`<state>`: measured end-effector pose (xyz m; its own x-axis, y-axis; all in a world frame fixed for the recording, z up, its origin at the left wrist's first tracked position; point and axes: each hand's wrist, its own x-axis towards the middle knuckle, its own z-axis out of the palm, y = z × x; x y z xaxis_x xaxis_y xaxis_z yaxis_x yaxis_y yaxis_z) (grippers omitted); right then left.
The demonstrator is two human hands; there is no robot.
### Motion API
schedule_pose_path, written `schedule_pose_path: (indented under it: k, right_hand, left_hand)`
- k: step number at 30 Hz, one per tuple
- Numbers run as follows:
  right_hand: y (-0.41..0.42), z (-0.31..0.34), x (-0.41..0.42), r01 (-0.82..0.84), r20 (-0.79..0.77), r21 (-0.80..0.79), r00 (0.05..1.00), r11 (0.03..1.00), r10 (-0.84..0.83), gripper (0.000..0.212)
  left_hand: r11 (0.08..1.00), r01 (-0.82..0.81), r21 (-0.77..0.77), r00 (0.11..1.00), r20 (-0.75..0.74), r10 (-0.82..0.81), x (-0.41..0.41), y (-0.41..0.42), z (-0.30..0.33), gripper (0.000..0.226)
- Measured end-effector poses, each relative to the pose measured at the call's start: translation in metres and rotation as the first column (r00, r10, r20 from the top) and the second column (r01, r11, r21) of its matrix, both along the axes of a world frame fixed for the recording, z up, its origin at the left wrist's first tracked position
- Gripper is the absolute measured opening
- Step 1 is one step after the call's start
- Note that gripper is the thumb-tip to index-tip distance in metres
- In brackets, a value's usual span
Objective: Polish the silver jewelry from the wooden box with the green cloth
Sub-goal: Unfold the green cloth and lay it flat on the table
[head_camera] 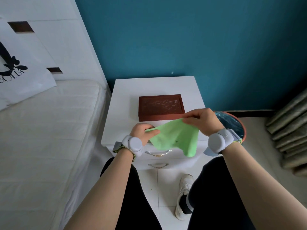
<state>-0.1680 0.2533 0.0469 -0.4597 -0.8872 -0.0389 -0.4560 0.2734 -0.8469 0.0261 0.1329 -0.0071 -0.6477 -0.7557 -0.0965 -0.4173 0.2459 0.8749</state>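
White nightstand (126, 90) carries a closed wooden box (161, 106)

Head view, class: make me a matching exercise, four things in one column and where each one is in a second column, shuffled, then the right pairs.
Things:
1. green cloth
2. wooden box
3. bin
4. shoe

Places:
A. on the tiled floor
B. shut, on the white nightstand
C. right of the nightstand
D. held between the left hand and right hand

Pairs: 1-D, 2-B, 3-C, 4-A
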Motion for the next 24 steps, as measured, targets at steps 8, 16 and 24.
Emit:
schedule_pose_path:
  k: [8,16,24]
  right_hand:
    - [-0.014,0.016,-0.013,0.097,-0.237,-0.121,0.964,0.988,-0.123,0.009]
    - [-0.001,0.002,-0.021,0.013,-0.154,-0.050,0.988,0.999,-0.020,0.009]
    - [0.003,-0.067,-0.015,-0.080,-0.098,0.434,0.986,0.897,0.135,0.015]
  left_hand:
    - [0.964,-0.153,-0.216,0.987,-0.089,0.136,-0.010,-0.033,0.038,0.015]
    - [0.998,-0.012,-0.069,0.998,-0.069,0.008,0.003,-0.031,0.029,0.017]
    - [0.984,0.165,0.060,0.921,0.348,-0.176,0.016,-0.021,-0.039,0.022]
